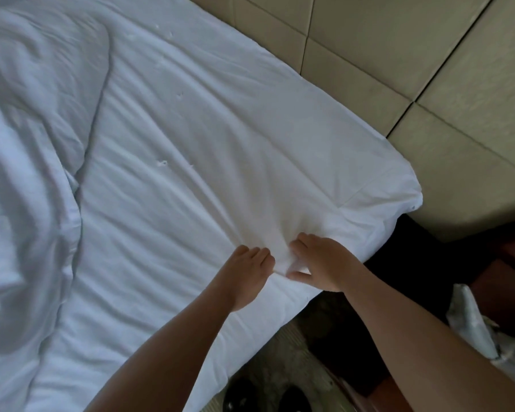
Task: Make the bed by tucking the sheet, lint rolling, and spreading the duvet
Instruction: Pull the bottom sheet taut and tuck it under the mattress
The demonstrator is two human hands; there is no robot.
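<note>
- The left hand (250,273) is lying at the near edge of the bed, fingers curled into the white sheet (197,144) and gripping a bunched fold of it.
- The right hand (321,263) is lying just beside the left — thumb and fingers are pinching the same fold from the other side.
- Creases in the sheet are fanning out from the two hands across the mattress.
- The sheet is covering the mattress up to the corner (411,188) next to the padded headboard (428,69).
- The duvet (27,173) is lying rumpled on the far-left part of the bed, well apart from both hands.
- A white bag (470,325) is showing at the right, beside the right forearm — its contents are too unclear to tell.
- Dark shoes (265,396) are standing on the floor just beside the bed edge.
</note>
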